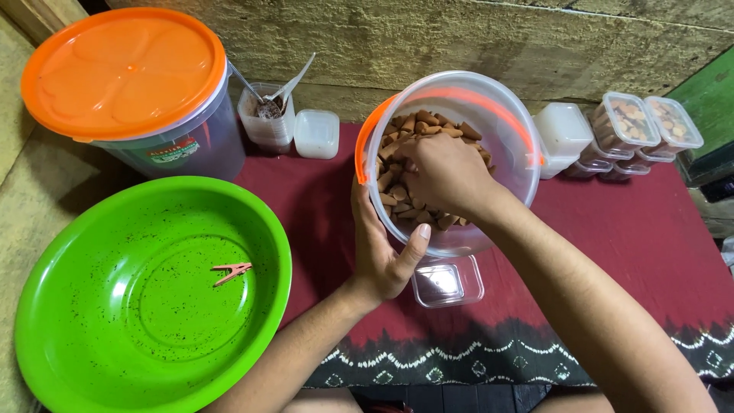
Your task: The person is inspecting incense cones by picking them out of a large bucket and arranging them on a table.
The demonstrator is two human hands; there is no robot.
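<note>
While my left hand (380, 252) cups the side of the clear round plastic tub with the orange rim (501, 130), tipped toward me, my right hand (443, 174) is inside it, fingers curled on a bunch of small brown snack pieces (397, 191). A small clear empty box (447, 283) sits just under the tub on the red cloth (650, 229). Left of me is a big green plastic bowl (92, 306) with a wooden clothes peg (232, 271) in it. Filled little boxes (638, 126) stand stacked at the right, by the wall.
</note>
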